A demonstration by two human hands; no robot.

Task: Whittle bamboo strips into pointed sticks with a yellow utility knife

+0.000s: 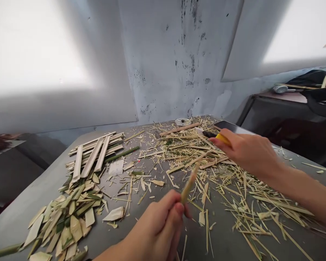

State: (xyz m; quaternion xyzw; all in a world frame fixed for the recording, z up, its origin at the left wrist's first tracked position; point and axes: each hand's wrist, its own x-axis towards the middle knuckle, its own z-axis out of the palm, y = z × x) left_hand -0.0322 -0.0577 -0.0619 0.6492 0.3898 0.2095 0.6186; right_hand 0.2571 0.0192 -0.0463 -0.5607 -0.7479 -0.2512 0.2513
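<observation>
My left hand (163,221) is closed around the lower end of a slim bamboo strip (189,184), which points up and away from me above the table. Farther off to the right, my right hand (252,154) grips a utility knife (209,134) with a yellow and black handle. Its blade points left over the scattered shavings and stays apart from the strip. Beneath and beyond both hands lies a litter of thin bamboo shavings (190,146).
Split bamboo pieces (93,156) are stacked at the left of the grey table (141,239), with a heap of short bamboo chips (67,224) nearer me. A clear spool (183,121) and a flat dark-screened device (230,127) lie toward the back wall.
</observation>
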